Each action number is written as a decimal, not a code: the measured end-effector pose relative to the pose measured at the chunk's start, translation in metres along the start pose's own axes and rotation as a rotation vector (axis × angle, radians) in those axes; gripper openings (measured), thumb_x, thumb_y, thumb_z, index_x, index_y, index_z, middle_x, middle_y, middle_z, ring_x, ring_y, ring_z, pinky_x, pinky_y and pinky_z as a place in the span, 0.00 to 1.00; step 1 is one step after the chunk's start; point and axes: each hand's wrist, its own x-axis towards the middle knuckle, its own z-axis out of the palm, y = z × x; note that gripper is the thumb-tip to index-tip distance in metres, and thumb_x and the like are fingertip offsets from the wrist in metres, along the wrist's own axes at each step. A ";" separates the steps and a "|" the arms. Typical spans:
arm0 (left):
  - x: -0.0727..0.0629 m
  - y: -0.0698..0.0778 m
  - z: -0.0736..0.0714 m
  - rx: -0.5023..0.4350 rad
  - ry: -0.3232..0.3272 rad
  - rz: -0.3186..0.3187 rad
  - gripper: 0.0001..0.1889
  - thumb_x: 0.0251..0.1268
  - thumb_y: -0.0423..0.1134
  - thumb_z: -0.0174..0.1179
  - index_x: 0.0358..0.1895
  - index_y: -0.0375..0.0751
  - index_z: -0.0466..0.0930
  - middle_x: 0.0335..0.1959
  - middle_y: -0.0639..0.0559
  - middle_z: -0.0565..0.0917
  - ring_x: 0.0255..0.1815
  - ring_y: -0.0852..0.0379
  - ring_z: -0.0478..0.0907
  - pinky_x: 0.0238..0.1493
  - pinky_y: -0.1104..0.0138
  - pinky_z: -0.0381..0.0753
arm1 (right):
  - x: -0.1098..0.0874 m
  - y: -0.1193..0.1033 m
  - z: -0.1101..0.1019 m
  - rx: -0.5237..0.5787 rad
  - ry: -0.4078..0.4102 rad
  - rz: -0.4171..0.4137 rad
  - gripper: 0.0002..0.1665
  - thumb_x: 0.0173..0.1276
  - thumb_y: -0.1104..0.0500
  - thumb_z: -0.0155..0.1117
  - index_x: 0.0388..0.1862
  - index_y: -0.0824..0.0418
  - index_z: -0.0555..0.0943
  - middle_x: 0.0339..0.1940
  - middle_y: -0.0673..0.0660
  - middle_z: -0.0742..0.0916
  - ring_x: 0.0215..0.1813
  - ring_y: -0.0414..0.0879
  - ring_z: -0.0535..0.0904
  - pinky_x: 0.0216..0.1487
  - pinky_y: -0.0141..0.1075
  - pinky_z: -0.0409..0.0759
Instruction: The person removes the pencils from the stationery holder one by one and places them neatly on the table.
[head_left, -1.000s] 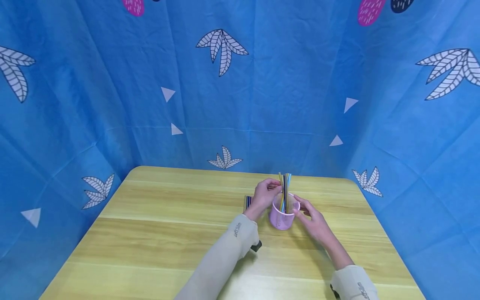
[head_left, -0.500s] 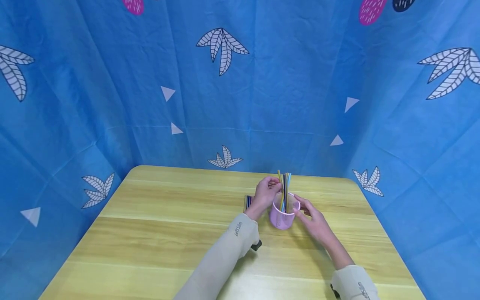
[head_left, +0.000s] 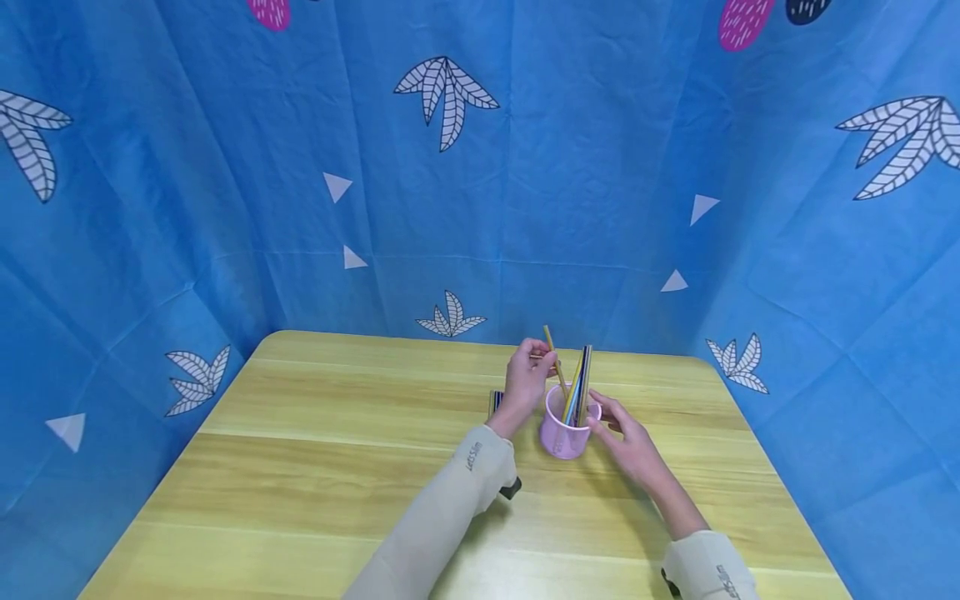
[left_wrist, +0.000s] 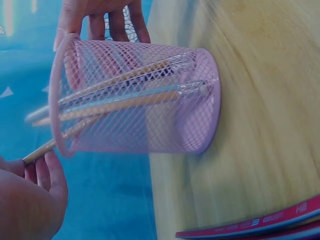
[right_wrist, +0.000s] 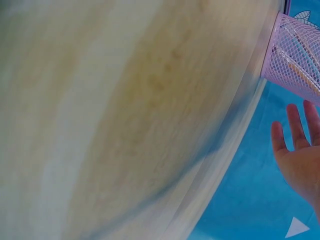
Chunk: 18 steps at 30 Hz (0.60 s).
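Note:
A pink mesh pencil cup (head_left: 561,439) stands upright on the table. Several pencils (head_left: 584,375) lean in it toward its right side. My left hand (head_left: 527,379) pinches a yellow pencil (left_wrist: 42,151) near its upper end; its lower part is inside the cup, tilted apart from the bunch. On the other side, my right hand (head_left: 626,437) holds the cup by its rim, thumb in front and fingers behind. In the right wrist view the right hand's outer fingers (right_wrist: 297,127) are extended beside the cup.
More pencils (head_left: 495,403) lie on the wooden table (head_left: 300,467), partly hidden behind the left wrist; a red one (left_wrist: 265,220) marked HB shows in the left wrist view. A blue patterned curtain (head_left: 480,208) hangs around the back and sides.
The yellow pencil in my left hand has come up and left, away from the others. The remaining pencils have tipped to the right in the cup. My right hand stays at the rim.

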 end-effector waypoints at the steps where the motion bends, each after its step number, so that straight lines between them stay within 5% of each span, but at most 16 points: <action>1: 0.001 0.001 0.000 -0.005 0.006 0.007 0.06 0.74 0.27 0.58 0.49 0.30 0.76 0.43 0.40 0.83 0.43 0.50 0.85 0.48 0.66 0.92 | 0.000 0.000 0.000 0.002 -0.001 -0.001 0.33 0.81 0.52 0.58 0.80 0.57 0.65 0.67 0.70 0.81 0.67 0.68 0.78 0.72 0.63 0.75; 10: 0.001 0.014 -0.006 -0.014 0.036 0.063 0.06 0.75 0.27 0.57 0.49 0.30 0.75 0.45 0.39 0.82 0.47 0.44 0.84 0.49 0.66 0.91 | -0.008 -0.033 -0.006 0.010 -0.017 0.004 0.32 0.81 0.58 0.58 0.78 0.66 0.65 0.65 0.75 0.80 0.67 0.72 0.76 0.72 0.65 0.74; 18: 0.001 0.023 -0.015 -0.038 0.039 0.118 0.07 0.76 0.28 0.57 0.51 0.29 0.74 0.49 0.30 0.82 0.52 0.31 0.83 0.51 0.65 0.91 | 0.000 0.001 0.000 -0.014 0.003 0.000 0.33 0.82 0.51 0.58 0.80 0.57 0.65 0.66 0.69 0.82 0.67 0.67 0.78 0.72 0.62 0.75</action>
